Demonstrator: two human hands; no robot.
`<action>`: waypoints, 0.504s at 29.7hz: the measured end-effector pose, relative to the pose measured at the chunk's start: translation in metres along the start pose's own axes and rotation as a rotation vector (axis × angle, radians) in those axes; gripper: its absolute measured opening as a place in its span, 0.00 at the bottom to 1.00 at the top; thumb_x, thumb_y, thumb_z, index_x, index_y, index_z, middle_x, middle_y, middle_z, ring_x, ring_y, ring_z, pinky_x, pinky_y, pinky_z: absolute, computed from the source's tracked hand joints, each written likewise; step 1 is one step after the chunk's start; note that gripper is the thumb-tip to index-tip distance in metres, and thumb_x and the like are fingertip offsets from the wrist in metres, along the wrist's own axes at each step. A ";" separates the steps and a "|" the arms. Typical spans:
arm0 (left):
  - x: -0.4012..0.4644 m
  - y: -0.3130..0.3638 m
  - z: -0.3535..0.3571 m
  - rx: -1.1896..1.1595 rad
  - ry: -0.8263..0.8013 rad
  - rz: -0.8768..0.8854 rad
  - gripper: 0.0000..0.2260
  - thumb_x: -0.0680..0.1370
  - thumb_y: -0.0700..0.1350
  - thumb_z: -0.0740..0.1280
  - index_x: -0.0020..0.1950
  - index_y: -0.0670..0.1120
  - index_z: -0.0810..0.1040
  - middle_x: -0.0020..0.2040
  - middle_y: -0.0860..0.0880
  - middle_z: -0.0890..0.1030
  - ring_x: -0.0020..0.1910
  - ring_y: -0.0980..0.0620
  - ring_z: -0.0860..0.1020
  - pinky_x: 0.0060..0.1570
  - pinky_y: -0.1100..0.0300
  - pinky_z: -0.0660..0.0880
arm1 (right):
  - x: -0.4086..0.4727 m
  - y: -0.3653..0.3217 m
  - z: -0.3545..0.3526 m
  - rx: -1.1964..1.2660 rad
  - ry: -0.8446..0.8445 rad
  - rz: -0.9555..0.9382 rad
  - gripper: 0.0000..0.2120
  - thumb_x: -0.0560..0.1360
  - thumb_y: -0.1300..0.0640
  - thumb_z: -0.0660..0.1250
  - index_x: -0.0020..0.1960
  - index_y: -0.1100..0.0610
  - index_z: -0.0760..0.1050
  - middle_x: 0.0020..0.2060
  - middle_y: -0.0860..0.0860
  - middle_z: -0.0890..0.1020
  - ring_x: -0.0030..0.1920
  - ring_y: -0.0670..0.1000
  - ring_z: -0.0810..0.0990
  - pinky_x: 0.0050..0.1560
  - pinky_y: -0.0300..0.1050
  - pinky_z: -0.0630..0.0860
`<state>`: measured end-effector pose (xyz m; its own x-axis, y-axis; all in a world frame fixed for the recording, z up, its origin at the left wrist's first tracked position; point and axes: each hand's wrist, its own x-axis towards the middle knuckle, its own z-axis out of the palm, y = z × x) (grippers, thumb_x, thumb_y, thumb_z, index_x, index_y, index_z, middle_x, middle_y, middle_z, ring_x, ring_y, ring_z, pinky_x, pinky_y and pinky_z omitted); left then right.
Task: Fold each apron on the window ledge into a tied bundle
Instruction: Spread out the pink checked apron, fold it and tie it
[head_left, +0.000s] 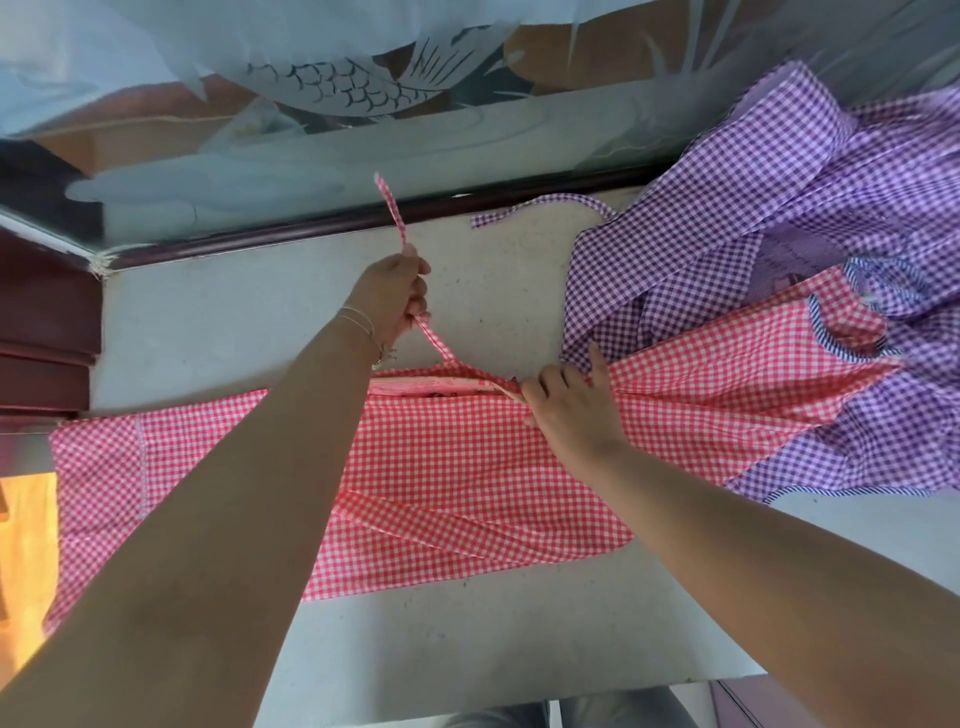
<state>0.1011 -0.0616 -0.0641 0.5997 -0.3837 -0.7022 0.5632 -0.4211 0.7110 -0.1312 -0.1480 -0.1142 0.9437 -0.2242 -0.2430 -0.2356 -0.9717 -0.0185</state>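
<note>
a red-and-white gingham cotton apron (447, 467) is spread flat on the pale stone window ledge (493, 639). its thin gingham tie strap (397, 218) is pulled up in the closed grip of the left hand (392, 299). the apron's top edge is pressed down by the right hand (569, 410), fingers curled around the hem. purple gingham aprons (727, 208) are heaped just beside it, partly under its right end.

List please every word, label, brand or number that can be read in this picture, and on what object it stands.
None: no readable text shows anywhere.
The red gingham apron, the purple gingham aprons and the ledge carry no lettering.
The window glass bears only an etched fish design.
</note>
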 end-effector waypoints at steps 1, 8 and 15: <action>-0.001 0.004 0.000 0.011 0.010 0.037 0.14 0.82 0.52 0.58 0.42 0.45 0.71 0.25 0.54 0.65 0.24 0.56 0.64 0.28 0.63 0.71 | 0.000 0.000 0.000 0.005 0.005 -0.016 0.13 0.74 0.52 0.66 0.56 0.56 0.75 0.48 0.55 0.79 0.53 0.59 0.78 0.69 0.71 0.59; -0.012 -0.026 0.007 1.057 -0.190 -0.033 0.30 0.79 0.65 0.51 0.64 0.44 0.75 0.65 0.44 0.76 0.61 0.44 0.75 0.66 0.48 0.69 | 0.021 0.003 -0.017 0.271 -0.280 -0.067 0.28 0.76 0.36 0.59 0.69 0.50 0.67 0.61 0.53 0.72 0.64 0.56 0.68 0.67 0.55 0.63; -0.024 -0.060 0.002 1.179 -0.287 0.157 0.15 0.77 0.53 0.67 0.58 0.47 0.71 0.48 0.50 0.80 0.44 0.51 0.78 0.47 0.57 0.76 | 0.055 0.006 -0.041 0.800 -0.507 0.023 0.32 0.75 0.36 0.63 0.73 0.49 0.62 0.57 0.46 0.78 0.49 0.47 0.79 0.49 0.41 0.75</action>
<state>0.0520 -0.0290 -0.0903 0.3834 -0.6024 -0.7001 -0.4534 -0.7832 0.4256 -0.0714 -0.1693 -0.0883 0.7680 -0.0014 -0.6405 -0.5198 -0.5856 -0.6220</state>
